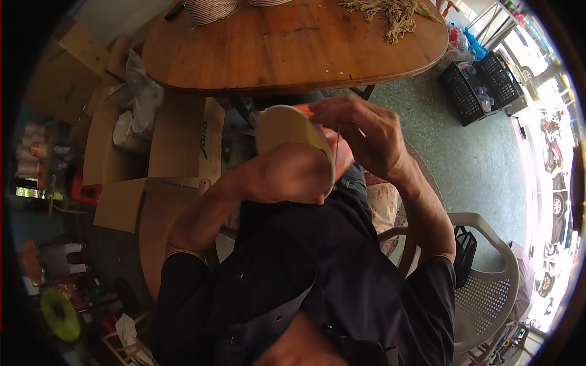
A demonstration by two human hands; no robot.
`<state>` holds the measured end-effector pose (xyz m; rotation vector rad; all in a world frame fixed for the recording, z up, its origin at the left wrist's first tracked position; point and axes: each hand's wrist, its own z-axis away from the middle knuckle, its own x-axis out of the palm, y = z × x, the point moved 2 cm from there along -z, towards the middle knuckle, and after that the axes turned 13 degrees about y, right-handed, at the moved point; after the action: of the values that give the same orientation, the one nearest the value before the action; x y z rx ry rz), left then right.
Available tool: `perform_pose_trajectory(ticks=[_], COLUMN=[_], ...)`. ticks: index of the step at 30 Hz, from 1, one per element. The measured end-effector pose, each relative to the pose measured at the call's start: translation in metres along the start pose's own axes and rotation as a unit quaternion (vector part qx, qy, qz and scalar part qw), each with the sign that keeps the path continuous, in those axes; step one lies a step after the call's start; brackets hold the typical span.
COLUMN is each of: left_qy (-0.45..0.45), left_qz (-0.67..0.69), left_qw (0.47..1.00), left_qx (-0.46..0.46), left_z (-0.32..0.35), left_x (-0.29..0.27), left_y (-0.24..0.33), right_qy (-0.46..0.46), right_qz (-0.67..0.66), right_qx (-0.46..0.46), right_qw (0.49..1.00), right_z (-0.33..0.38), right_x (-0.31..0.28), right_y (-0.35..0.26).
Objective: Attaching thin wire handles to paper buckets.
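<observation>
A large paper bucket (284, 125), pale inside and orange-red outside, is tilted in front of my chest with its mouth toward me. My left hand (296, 174) is blurred and lies across the mouth, gripping the bucket near its lower rim. Most of its fingers are hidden. On the far right side of the bucket, my right hand (360, 131) has its fingers bent and pinched together close to the rim. A thin dark needle-like strand (338, 139) hangs from these fingers beside the bucket's outer wall; whether it is a needle or thread I cannot make out.
Ahead stands a wooden table (293, 52) bearing a coil of striped cord (210, 11) and a heap of tan strings (397, 15). Open cardboard boxes (183, 137) stand to the left. At right are black crates (467, 94) and a grey plastic chair (488, 293).
</observation>
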<state>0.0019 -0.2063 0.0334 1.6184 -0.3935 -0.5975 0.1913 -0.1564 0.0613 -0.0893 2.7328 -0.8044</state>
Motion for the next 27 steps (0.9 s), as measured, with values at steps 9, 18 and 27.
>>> perform_pose_trajectory(ticks=[9, 18, 27], left_qy=[0.138, 0.367, 0.251], left_qz=[-0.038, 0.046, -0.154], left_qw=[0.988, 0.909, 0.874], left_qx=[0.049, 0.193, 0.387], left_z=[0.026, 0.015, 0.019], left_x=[-0.043, -0.048, -0.037], left_y=[0.027, 0.029, 0.043], right_qy=[-0.013, 0.11, 0.137], right_qz=[0.065, -0.08, -0.025], right_qx=[0.03, 0.267, 0.372], right_qw=[0.997, 0.954, 0.918], right_z=[0.017, 0.039, 0.029], right_x=[-0.031, -0.012, -0.01], right_y=[0.01, 0.013, 0.06])
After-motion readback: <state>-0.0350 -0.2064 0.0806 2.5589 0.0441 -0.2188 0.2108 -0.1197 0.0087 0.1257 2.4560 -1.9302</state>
